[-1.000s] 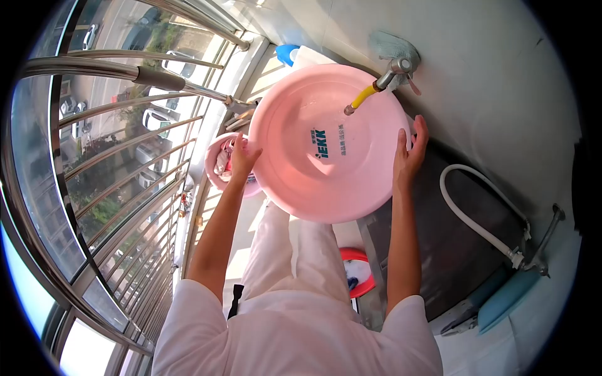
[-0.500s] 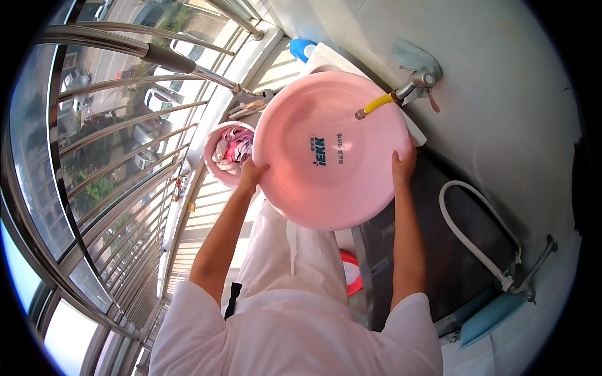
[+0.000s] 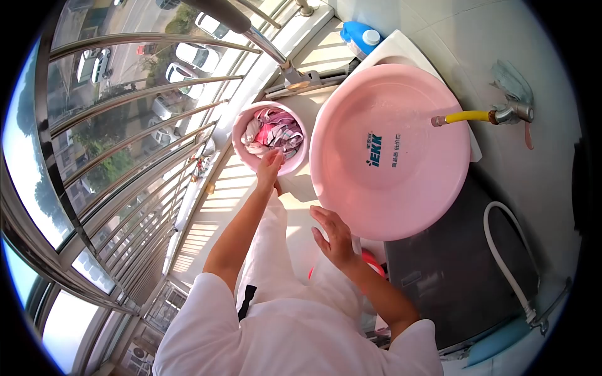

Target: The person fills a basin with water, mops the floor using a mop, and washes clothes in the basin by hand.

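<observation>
A large pink basin (image 3: 389, 200) with dark green lettering sits beneath a tap (image 3: 515, 113) that has a yellow hose end (image 3: 467, 116). To its left, a smaller pink basin (image 3: 241, 150) on the floor holds bunched red, white and striped clothes (image 3: 273, 133). My left hand (image 3: 269, 168) appears over the near rim of the small basin, its fingers partly overlapping; whether it touches the rim is unclear. My right hand (image 3: 335, 238) is in the air just below the large basin's lower left edge, fingers apart, holding nothing.
A blue bottle (image 3: 360, 39) with a white cap stands behind the large basin. Metal railings (image 3: 150, 94) run along the left. At the right are a dark countertop (image 3: 439, 276) and a white hose (image 3: 501, 257). A red basin (image 3: 372, 263) is partly hidden behind my right arm.
Both hands have let go of the large basin. My left hand is now by the small basin, and my right hand has moved left. The view has turned left, showing more of the small basin.
</observation>
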Tool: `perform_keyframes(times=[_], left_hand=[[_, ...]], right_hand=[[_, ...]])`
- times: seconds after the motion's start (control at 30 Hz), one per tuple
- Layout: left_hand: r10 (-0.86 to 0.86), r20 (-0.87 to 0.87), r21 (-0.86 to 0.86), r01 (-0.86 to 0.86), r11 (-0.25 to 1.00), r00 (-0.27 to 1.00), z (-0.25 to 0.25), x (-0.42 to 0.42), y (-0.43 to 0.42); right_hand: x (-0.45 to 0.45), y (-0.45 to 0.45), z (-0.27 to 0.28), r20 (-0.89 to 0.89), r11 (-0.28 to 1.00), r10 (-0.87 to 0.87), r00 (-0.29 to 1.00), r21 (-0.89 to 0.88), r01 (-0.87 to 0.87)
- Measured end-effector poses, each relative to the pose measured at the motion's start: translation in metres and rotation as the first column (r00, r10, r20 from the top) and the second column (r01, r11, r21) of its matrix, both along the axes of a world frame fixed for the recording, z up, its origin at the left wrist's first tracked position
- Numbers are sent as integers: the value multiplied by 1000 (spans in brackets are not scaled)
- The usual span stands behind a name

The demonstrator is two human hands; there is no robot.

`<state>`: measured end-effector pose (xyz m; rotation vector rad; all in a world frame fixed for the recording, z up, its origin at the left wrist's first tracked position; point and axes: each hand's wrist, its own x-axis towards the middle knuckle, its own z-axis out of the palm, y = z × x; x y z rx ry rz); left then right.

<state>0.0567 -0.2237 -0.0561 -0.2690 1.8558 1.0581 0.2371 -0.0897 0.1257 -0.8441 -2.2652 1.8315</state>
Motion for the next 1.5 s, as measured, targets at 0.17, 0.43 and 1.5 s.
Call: perform_keyframes(times=[0.17, 0.43, 1.5], left_hand=[[-485, -113, -412, 403, 817, 867, -99, -58, -124], [-747, -6, -635, 575, 516, 664, -251, -149, -234], [-281, -230, 134, 316, 939, 932, 192, -133, -271]], right_hand=[[-32, -107, -122, 169, 994, 30, 985, -104, -13], [-54, -130, -385, 551, 970, -241, 799, 114, 214], [-4, -115, 45, 155, 889, -383, 911, 330, 317]])
